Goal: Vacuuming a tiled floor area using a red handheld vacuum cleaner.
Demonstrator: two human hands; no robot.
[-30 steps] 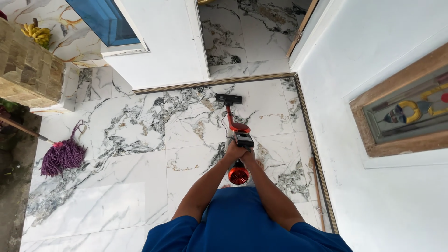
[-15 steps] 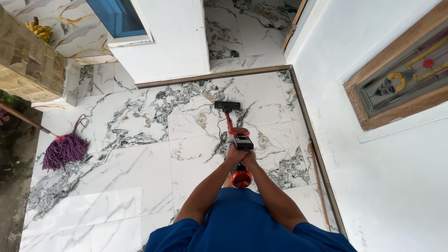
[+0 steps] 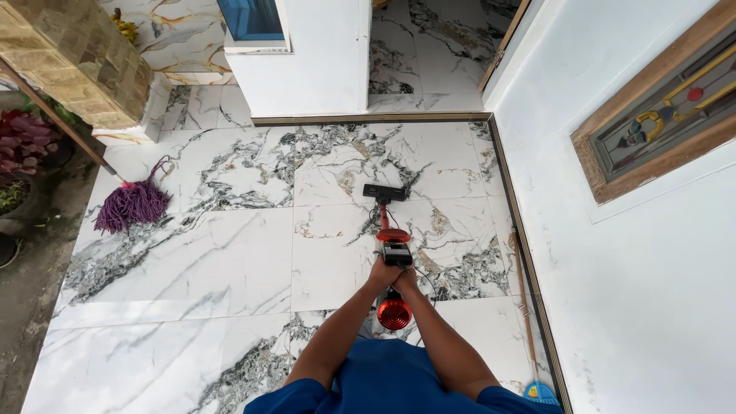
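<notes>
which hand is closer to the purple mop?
Left. The left hand grips the red vacuum on the side facing the purple mop far across the floor; the right hand sits just beyond it.

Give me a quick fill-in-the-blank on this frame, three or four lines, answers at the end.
1. Both hands, left hand and right hand, grip a red stick ____.
2. The black floor head rests on white ____ tiles.
3. The mop lying to the left has ____ strands.
4. A broom with blue bristles lies along the ____ wall.

Missing words: vacuum; marble; purple; right
</notes>
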